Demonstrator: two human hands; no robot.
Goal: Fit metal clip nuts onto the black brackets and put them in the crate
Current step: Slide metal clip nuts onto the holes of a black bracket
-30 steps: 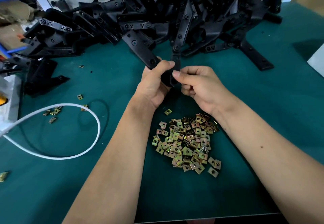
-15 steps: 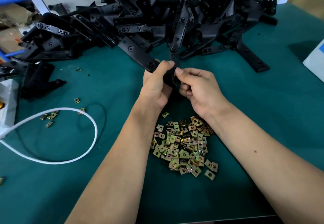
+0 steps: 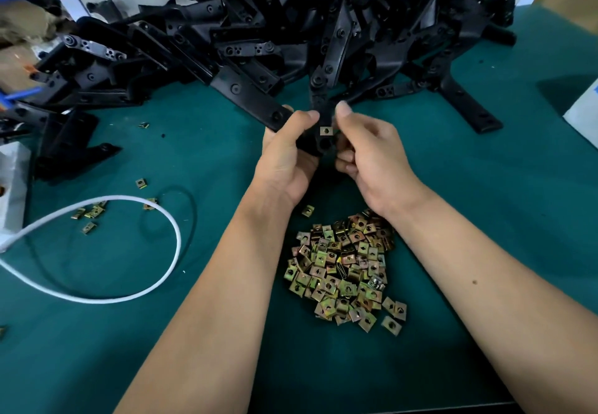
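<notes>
Pile of clip nuts (image 3: 344,271): a heap of brass-coloured clips is seen nearest the viewer, on the green table (image 3: 485,187), between the two forearms. Clips at the heap's edge could be swept outward if a forearm is dragged across it.

Stray clips (image 3: 89,216): a few loose clips are scattered to the left, beside a loop of white cable (image 3: 145,216). More could be lost among them if one is dropped.

Left hand (image 3: 284,158): the fingers are curled round the bracket (image 3: 318,112), with the thumb laid over its front face. If this grip is loosened, the bracket could twist while the clip is being pushed.

Right hand (image 3: 369,151): the fingers are curled at the bracket's right edge and the thumb is raised beside it; whether the bracket is truly pinched cannot be told.

Fitted clip (image 3: 326,130): one clip is seen on the bracket, between the two thumbs. Its hole may be left off the bracket's hole if it is only part seated; seating depth cannot be judged.

Bracket heap (image 3: 259,41): a tangled pile of black brackets is stacked at the far side. The held bracket's upper end lies close against it, so snagging is judged possible when it is lifted away.

Crate: not in view; the reach toward it cannot be assessed.
</notes>
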